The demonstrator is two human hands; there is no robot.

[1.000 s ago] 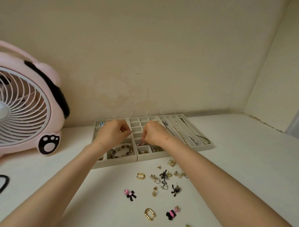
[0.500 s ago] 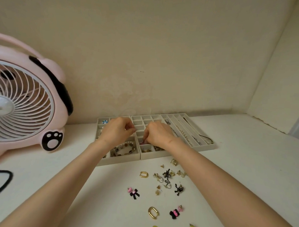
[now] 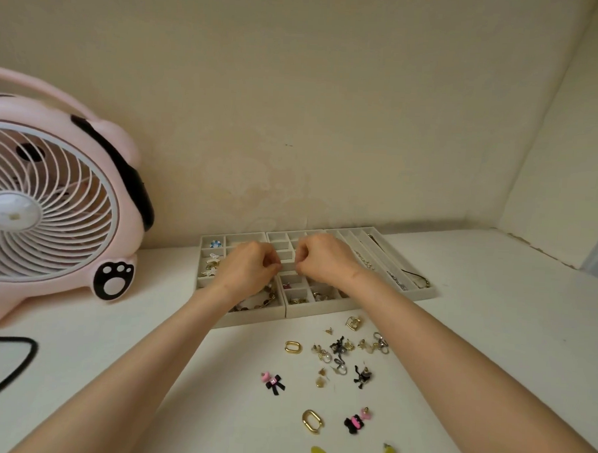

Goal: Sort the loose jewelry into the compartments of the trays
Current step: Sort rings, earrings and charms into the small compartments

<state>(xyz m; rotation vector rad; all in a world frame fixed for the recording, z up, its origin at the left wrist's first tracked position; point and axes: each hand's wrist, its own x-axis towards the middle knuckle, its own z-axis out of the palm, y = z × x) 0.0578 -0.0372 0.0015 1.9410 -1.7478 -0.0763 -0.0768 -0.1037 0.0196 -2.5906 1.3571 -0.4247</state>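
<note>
So, partly done: some compartments of the trays are filled, but many loose pieces lie on the table at 6 o'clock of them. The left hand and the right hand, fingers curled, nearly meet over the trays; whether they pinch something I cannot tell.

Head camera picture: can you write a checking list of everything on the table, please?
Surface: white table, jewelry scattered near its front edge.
Job's things: left tray and right tray side by side, some compartments filled; loose earrings lie on the table in front.
Clutter: pink fan at left.
Grippers: left hand and right hand over the trays, fingers curled, fingertips close together; anything pinched is too small to tell.
Cables: black cable at the left edge.
Surroundings: cream wall behind.
</note>
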